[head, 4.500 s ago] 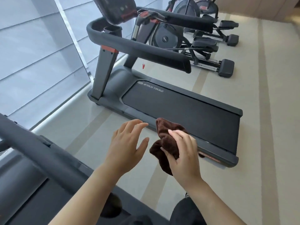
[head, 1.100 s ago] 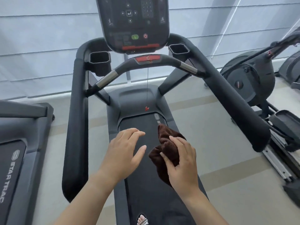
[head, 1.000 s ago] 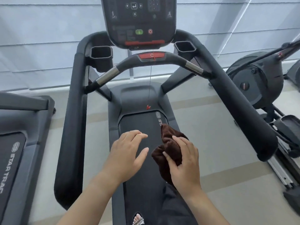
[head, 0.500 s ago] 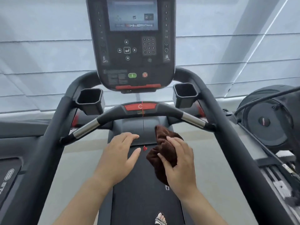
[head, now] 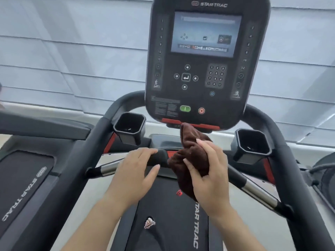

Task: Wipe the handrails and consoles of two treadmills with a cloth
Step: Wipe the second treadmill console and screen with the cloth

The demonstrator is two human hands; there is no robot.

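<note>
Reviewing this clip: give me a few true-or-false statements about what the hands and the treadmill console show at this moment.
1. The right hand grips a brown cloth. True.
2. The left hand grips the cloth too. False: it is open near the crossbar, holding nothing.
3. The console screen is lit. True.
4. Both cup holders hold bottles. False: no bottle shows in either.

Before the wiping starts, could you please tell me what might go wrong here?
The cloth, gripped by the right hand, sits just below the green button; with the screen lit and a foot on the belt, a stray press might start it. The dangling red clip could also snag.
</note>
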